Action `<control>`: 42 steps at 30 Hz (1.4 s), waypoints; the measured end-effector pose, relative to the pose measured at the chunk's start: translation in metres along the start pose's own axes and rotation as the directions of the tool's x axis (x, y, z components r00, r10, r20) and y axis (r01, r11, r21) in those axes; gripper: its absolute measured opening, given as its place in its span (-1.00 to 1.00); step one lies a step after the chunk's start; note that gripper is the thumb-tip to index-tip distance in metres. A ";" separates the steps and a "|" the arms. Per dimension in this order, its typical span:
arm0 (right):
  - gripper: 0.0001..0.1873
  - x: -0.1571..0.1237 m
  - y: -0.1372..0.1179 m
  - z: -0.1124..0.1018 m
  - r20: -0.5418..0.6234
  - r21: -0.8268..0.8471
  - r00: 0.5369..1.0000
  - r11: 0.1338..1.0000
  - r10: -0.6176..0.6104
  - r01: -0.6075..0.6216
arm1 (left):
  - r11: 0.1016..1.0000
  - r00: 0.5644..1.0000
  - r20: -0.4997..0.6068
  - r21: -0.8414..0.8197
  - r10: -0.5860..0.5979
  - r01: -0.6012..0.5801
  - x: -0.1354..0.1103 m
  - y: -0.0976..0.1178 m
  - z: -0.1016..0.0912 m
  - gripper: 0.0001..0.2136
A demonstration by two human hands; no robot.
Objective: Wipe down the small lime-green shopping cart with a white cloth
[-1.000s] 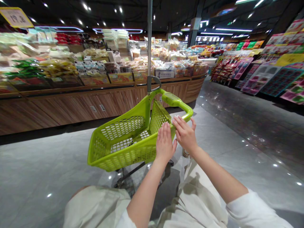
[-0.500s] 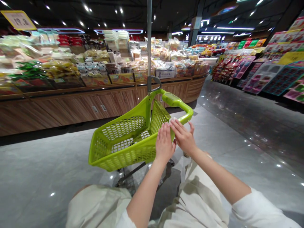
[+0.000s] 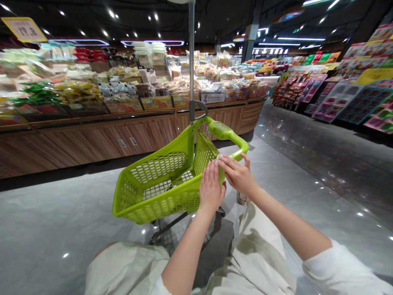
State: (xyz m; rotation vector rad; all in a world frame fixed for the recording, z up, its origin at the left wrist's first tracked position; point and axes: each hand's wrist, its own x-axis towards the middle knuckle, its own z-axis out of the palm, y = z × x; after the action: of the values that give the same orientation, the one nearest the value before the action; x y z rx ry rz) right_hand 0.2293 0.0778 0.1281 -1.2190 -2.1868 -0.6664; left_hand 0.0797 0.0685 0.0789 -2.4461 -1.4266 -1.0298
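Lime-green plastic mesh: the cart basket (image 3: 161,203) stands before me, my left hand (image 3: 211,186) flat against its rim, my right hand (image 3: 236,174) curled on a small pale scrap (image 3: 219,157), grip unclear. A wood-panelled counter (image 3: 101,139) lies beyond the basket.

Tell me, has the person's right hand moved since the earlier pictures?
Yes, the right hand has shifted slightly toward the left of the view, its fingertips now further from the bend of the lime-green cart handle.
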 end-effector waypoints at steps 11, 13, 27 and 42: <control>-0.66 0.014 -0.009 -0.001 -0.048 -0.061 0.977 0.976 0.207 -0.209 | 1.000 1.000 -0.009 -0.014 -0.005 0.005 -0.002 0.004 0.000 -0.21; -0.65 0.013 -0.032 0.000 0.007 -0.047 0.991 0.990 0.135 -0.135 | 1.000 1.000 0.002 0.001 -0.005 0.005 -0.003 0.002 -0.002 -0.19; -0.63 0.010 -0.022 -0.016 -0.083 -0.033 0.946 0.948 0.313 -0.316 | 1.000 0.999 -0.040 0.005 -0.027 0.027 -0.009 0.009 -0.006 -0.21; -0.66 0.011 -0.026 -0.021 -0.042 -0.049 0.972 0.972 0.229 -0.231 | 1.000 0.999 -0.035 0.006 -0.021 0.021 -0.017 0.006 -0.012 -0.19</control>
State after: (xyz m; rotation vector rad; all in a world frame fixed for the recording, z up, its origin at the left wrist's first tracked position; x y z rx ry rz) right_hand 0.2066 0.0582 0.1467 -1.4498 -1.9691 -0.6480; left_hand 0.0738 0.0480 0.0786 -2.4011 -1.4460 -1.0649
